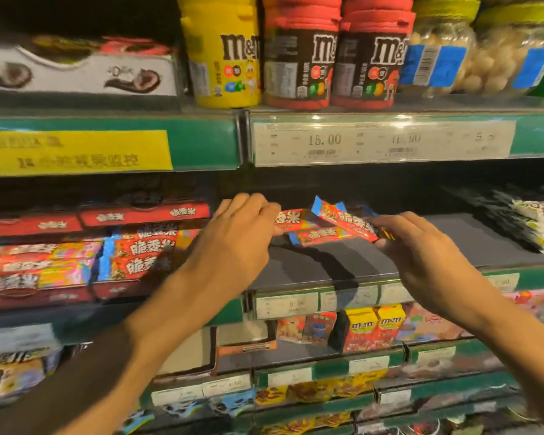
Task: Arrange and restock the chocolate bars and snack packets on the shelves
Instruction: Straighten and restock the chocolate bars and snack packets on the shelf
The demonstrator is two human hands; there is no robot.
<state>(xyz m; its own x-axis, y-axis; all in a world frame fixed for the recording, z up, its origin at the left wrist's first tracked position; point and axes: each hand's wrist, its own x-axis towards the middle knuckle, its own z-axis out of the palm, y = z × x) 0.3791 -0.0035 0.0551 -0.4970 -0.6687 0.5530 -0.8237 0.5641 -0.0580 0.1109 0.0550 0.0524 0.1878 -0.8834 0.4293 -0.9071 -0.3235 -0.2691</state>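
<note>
On the dark middle shelf (343,265) lie a few red chocolate bars with blue ends. My left hand (236,240) grips the left end of one bar (291,219). My right hand (421,255) pinches the right end of a tilted bar (343,221), which is lifted above another bar (321,237) lying flat on the shelf. Left of my hands, open display boxes (132,249) hold stacks of the same red bars.
The upper shelf carries a yellow M&M's tub (223,51), two brown ones (333,54) and clear jars (437,54). Black-and-white packets (534,224) fill the shelf's right end. Lower shelves hold M&M's packs (374,331) and hanging snack bags (311,390). Price strips line every shelf edge.
</note>
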